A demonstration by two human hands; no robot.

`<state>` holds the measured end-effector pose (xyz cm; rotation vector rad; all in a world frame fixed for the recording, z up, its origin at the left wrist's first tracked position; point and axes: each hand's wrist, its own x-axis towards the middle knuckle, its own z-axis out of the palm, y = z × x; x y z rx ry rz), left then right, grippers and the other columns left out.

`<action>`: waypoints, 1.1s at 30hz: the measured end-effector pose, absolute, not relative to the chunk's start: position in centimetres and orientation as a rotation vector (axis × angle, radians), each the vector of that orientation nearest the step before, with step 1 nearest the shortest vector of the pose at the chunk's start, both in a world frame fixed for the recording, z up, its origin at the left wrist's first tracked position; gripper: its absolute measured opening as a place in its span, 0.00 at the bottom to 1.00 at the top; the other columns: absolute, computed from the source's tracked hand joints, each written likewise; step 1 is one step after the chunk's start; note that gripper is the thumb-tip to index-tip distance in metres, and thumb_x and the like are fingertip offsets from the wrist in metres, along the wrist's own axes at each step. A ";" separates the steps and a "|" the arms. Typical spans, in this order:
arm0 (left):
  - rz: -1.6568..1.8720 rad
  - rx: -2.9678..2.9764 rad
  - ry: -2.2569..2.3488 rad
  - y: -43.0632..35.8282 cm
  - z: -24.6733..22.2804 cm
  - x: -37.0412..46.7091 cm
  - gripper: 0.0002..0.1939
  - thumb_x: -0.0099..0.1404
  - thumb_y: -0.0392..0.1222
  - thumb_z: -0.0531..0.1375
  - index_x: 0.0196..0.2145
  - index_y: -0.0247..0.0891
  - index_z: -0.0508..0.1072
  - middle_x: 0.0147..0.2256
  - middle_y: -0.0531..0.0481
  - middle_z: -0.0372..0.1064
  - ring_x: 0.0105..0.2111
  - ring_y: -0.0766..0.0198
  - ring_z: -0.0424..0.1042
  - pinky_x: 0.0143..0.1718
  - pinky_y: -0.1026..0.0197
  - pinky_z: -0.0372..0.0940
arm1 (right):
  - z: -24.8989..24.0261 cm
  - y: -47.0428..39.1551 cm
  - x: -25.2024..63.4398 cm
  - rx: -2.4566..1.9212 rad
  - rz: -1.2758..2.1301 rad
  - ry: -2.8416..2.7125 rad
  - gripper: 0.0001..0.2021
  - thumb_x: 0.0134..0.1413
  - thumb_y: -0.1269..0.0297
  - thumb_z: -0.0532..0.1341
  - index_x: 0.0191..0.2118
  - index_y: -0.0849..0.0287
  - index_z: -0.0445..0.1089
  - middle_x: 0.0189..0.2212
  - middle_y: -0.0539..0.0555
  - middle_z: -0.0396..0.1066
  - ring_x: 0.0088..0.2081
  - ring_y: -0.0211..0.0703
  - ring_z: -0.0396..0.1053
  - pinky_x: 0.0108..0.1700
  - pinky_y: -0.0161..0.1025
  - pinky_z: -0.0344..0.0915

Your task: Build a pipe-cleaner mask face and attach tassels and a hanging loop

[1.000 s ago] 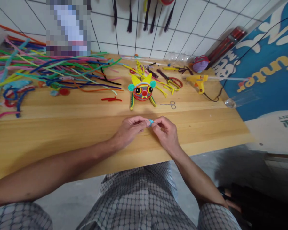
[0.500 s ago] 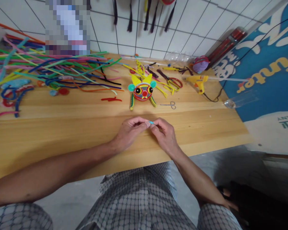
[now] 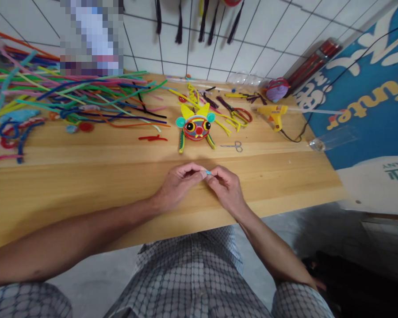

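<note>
Between my fingertips is a small light-blue piece (image 3: 208,172), which looks like a bit of pipe cleaner; most of it is hidden. My left hand (image 3: 185,182) pinches it from the left, and my right hand (image 3: 226,185) pinches it from the right. Just beyond my hands stands a colourful animal-face figure (image 3: 198,126), with yellow points on top, turquoise ears, round black-and-yellow eyes and yellow-green legs. Small metal scissors (image 3: 234,146) lie to its right. Short red pipe cleaner pieces (image 3: 153,138) lie to its left.
Many loose pipe cleaners (image 3: 96,99) are heaped at the back left. A yellow glue gun (image 3: 274,115) with a black cord, red-handled scissors (image 3: 240,115), a purple yarn ball (image 3: 276,91) and a red thermos (image 3: 315,66) stand or lie at the back right. A clear cup (image 3: 331,138) lies near the right edge.
Both hands stay together at the same spot. The blue piece between the fingertips has shifted slightly, tilting a little downward. The view has moved very slightly.
</note>
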<state>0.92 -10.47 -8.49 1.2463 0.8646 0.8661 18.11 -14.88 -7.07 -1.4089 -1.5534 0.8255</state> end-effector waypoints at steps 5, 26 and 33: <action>0.847 1.337 0.869 -10.2 -8.0 0.7 0.10 0.65 0.48 0.65 0.38 0.39 0.81 0.36 0.50 0.80 0.35 0.63 0.73 0.41 0.61 0.67 | -7.2 -15.0 18.4 -1.432 0.741 -1.578 0.11 0.64 0.61 0.61 0.29 0.55 0.68 0.25 0.46 0.64 0.27 0.38 0.61 0.32 0.37 0.58; 0.897 1.787 0.825 -10.0 -8.5 0.5 0.08 0.70 0.41 0.62 0.35 0.41 0.81 0.33 0.50 0.79 0.31 0.63 0.74 0.38 0.61 0.67 | -6.4 -9.3 28.5 -1.633 0.197 -1.831 0.06 0.63 0.61 0.63 0.43 0.53 0.76 0.42 0.56 0.78 0.45 0.51 0.74 0.50 0.51 0.71; 0.900 1.758 0.844 -9.8 -8.6 0.5 0.07 0.70 0.39 0.62 0.34 0.40 0.80 0.32 0.51 0.79 0.31 0.64 0.74 0.39 0.61 0.67 | -9.1 -4.6 29.9 -1.674 0.109 -2.161 0.05 0.63 0.67 0.62 0.35 0.56 0.75 0.39 0.62 0.75 0.45 0.57 0.69 0.53 0.55 0.67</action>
